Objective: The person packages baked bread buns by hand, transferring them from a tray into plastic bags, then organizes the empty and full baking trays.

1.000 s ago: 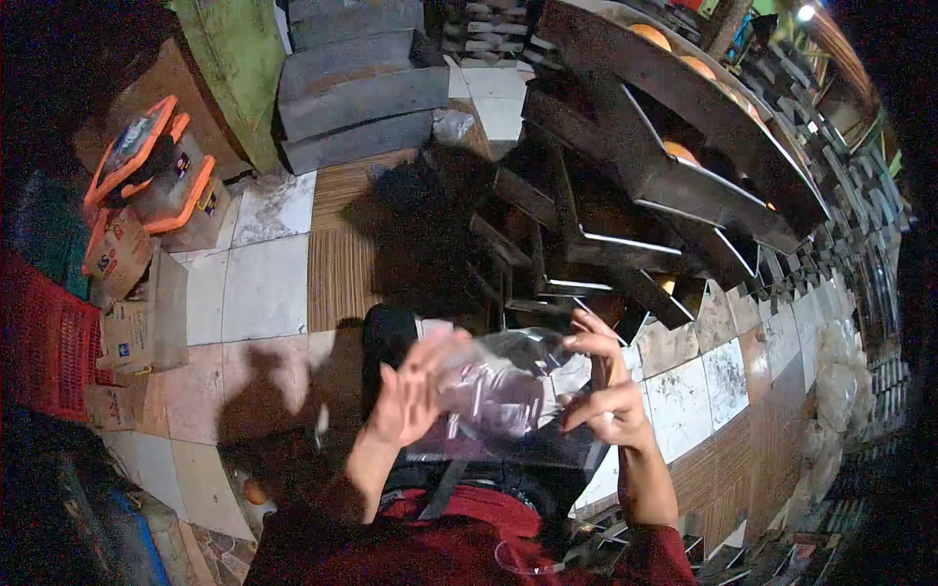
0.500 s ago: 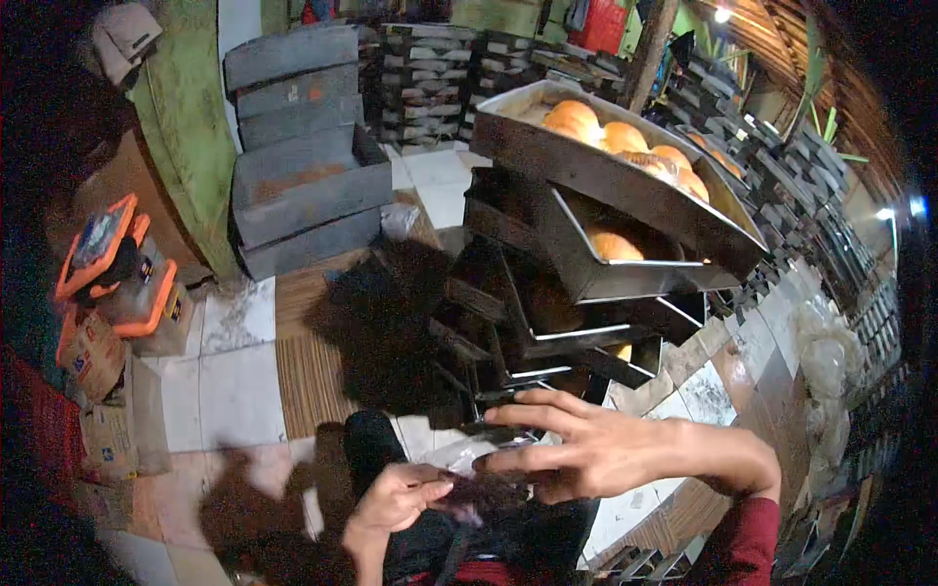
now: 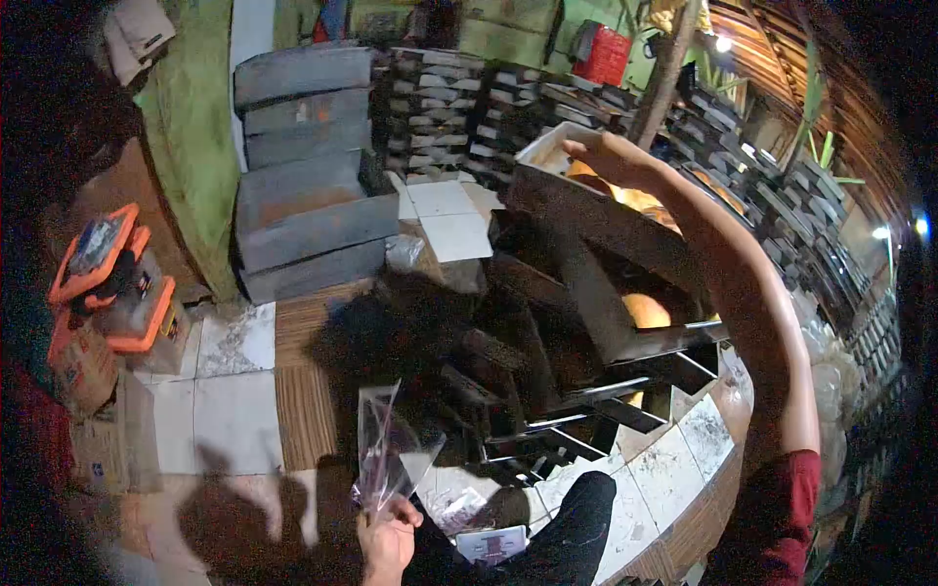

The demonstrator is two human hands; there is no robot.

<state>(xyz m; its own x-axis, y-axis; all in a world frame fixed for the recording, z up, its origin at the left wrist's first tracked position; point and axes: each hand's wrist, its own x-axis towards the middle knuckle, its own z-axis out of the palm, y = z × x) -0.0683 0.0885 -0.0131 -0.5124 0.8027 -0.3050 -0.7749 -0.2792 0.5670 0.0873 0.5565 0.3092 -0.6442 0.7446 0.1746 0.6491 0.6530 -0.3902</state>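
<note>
Reaching step, we judge: our left hand (image 3: 388, 542) pinches the bag (image 3: 383, 454); our right hand (image 3: 611, 158), fingers (image 3: 583, 151) spread and empty, is over the tray (image 3: 586, 215). Next: grasp a bun (image 3: 640, 200) gently.

Dim, uneven light: a small lamp (image 3: 723, 43) glares at upper right, hard shadows cross the tiled floor (image 3: 223, 430), the clear plastic bag (image 3: 383, 444) glints faintly, and the fisheye edges blur into black.

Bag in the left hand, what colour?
Clear, see-through plastic bag; head view shows it best.
</note>
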